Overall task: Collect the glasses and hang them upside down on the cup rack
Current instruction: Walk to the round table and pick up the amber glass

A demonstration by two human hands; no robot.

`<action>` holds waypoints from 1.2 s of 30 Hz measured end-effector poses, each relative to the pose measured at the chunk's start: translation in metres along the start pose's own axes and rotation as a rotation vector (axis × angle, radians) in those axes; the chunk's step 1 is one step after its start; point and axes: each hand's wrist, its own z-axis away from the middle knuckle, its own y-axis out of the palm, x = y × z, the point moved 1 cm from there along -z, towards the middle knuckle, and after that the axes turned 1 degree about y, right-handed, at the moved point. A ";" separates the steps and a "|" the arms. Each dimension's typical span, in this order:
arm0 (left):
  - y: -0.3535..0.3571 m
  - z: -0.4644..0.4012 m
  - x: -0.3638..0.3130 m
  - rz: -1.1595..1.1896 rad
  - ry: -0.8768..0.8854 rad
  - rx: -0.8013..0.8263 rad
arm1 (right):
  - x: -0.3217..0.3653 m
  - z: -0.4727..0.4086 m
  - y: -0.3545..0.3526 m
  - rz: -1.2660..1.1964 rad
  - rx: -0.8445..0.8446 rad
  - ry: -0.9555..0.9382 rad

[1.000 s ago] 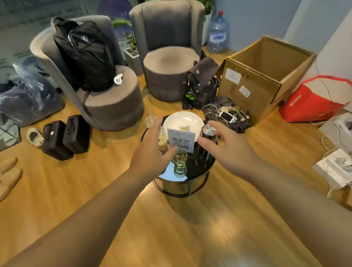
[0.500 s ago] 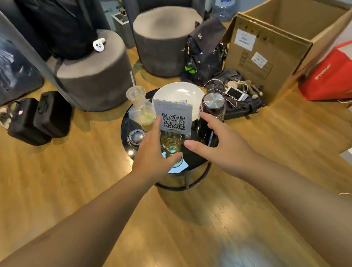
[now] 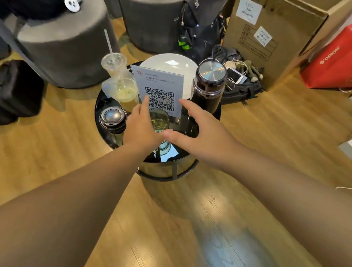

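A clear drinking glass (image 3: 160, 122) with a little yellowish liquid stands near the front of the small round black table (image 3: 105, 130). My left hand (image 3: 142, 125) is at the glass's left side, fingers extended, its palm hiding part of the glass. My right hand (image 3: 196, 129) hovers just right of the glass, fingers spread, thumb reaching toward its lower part. Neither hand is curled around the glass. No cup rack is in view.
On the table stand a QR-code sign (image 3: 160, 90), a white plate (image 3: 168, 64), a black flask (image 3: 208, 86), a plastic cup with straw (image 3: 116, 70), and a dark lidded tumbler (image 3: 113, 119). Grey seats, black bags, a cardboard box (image 3: 274, 28) and a red bag (image 3: 335, 61) surround it.
The view has come closer and lower over the table. Both hands have closed in around the glass, the left one now at its side.
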 end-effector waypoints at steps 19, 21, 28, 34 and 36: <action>0.024 -0.024 0.003 -0.114 -0.039 0.089 | -0.026 0.001 0.013 0.013 -0.022 0.029; 0.021 -0.024 0.002 -0.112 -0.021 0.091 | -0.026 0.002 0.011 0.011 -0.030 0.024; -0.019 -0.022 -0.021 -0.126 0.077 0.062 | -0.009 0.005 -0.002 -0.070 -0.054 0.059; -0.096 -0.015 -0.079 -0.101 0.200 0.013 | 0.036 0.000 -0.037 -0.333 -0.124 0.226; -0.127 -0.009 -0.104 -0.116 0.229 -0.005 | 0.058 -0.002 -0.051 -0.449 -0.142 0.308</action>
